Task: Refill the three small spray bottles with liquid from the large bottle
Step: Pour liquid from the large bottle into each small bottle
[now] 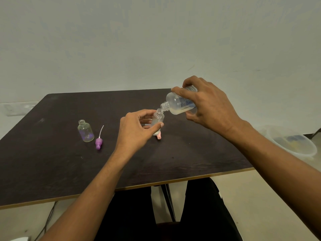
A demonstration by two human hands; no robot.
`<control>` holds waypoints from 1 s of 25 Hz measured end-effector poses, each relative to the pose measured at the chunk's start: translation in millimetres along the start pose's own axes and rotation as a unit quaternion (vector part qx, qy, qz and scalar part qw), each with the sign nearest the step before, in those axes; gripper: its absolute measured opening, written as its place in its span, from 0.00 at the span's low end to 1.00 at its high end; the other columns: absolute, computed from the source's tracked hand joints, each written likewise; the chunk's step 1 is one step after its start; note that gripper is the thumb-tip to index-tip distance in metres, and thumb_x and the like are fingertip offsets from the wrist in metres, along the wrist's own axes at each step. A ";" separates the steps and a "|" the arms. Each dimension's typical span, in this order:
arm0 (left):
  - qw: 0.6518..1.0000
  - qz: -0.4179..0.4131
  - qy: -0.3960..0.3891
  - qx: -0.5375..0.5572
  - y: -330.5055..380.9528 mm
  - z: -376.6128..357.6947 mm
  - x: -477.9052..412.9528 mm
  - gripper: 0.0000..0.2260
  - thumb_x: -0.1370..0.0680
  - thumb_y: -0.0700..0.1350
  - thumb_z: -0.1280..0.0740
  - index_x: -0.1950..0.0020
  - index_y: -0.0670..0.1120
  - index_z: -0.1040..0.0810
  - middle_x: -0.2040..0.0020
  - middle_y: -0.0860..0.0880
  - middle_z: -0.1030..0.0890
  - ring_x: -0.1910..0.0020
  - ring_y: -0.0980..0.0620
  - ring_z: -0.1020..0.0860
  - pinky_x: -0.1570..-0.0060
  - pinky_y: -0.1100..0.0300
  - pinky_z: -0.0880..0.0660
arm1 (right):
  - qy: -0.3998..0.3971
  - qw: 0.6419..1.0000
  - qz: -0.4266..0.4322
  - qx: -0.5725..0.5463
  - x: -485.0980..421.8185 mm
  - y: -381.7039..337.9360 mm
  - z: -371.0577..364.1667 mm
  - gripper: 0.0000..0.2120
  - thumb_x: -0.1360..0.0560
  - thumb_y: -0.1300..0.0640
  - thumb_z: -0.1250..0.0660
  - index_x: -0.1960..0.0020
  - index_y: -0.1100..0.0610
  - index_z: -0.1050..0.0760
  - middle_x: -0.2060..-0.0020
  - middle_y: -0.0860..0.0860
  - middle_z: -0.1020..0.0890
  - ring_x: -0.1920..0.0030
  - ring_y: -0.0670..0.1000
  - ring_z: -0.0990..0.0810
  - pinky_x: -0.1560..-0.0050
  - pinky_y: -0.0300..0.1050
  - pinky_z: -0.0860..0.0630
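Note:
My right hand (pixel 208 106) grips the large clear bottle (pixel 175 103), tipped down to the left, its open neck touching the mouth of a small clear bottle (pixel 159 118). My left hand (pixel 137 129) holds that small bottle upright on the dark table (pixel 52 162), thumb and fingers round its body. A pink spray cap (pixel 159 136) peeks out behind its base. Further left stands a second small open bottle (pixel 85 130), and a purple spray cap (pixel 98 142) with its white tube lies beside it. A third small bottle is not visible.
A clear plastic tub (pixel 293 145) sits on the floor beyond the table's right edge. The pale wall rises just behind the table's far edge. My legs and a table leg show beneath the near edge.

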State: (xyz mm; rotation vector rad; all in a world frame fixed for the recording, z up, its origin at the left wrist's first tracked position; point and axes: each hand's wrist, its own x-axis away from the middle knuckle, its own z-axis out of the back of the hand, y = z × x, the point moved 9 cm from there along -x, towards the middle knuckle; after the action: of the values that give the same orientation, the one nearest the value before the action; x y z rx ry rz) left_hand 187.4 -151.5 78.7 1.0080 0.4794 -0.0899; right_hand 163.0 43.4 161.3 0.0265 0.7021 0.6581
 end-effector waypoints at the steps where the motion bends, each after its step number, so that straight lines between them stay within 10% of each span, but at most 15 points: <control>1: 1.000 0.001 -0.001 0.000 -0.3 -0.6 -0.1 0.22 0.28 0.50 0.20 0.35 0.51 0.16 0.45 0.55 0.14 0.50 0.65 0.17 0.50 0.71 0.20 | 0.000 1.000 0.000 0.000 0.3 0.2 -0.2 0.37 0.31 0.54 0.19 0.25 0.47 0.27 0.35 0.54 0.24 0.40 0.57 0.22 0.47 0.50 0.22; 25: 1.000 0.000 0.004 0.010 -3.8 0.1 0.9 0.21 0.28 0.51 0.19 0.36 0.51 0.15 0.45 0.55 0.13 0.50 0.63 0.16 0.49 0.67 0.18 | -0.043 0.996 -0.039 -0.066 5.3 6.5 -12.7 0.37 0.31 0.51 0.22 0.24 0.43 0.29 0.36 0.48 0.25 0.39 0.52 0.23 0.52 0.49 0.18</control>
State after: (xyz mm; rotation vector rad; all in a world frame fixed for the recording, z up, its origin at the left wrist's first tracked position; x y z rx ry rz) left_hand 187.2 -153.5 75.4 1.0288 0.4861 -0.0913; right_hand 154.8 49.2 149.8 -0.0937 0.5724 0.6226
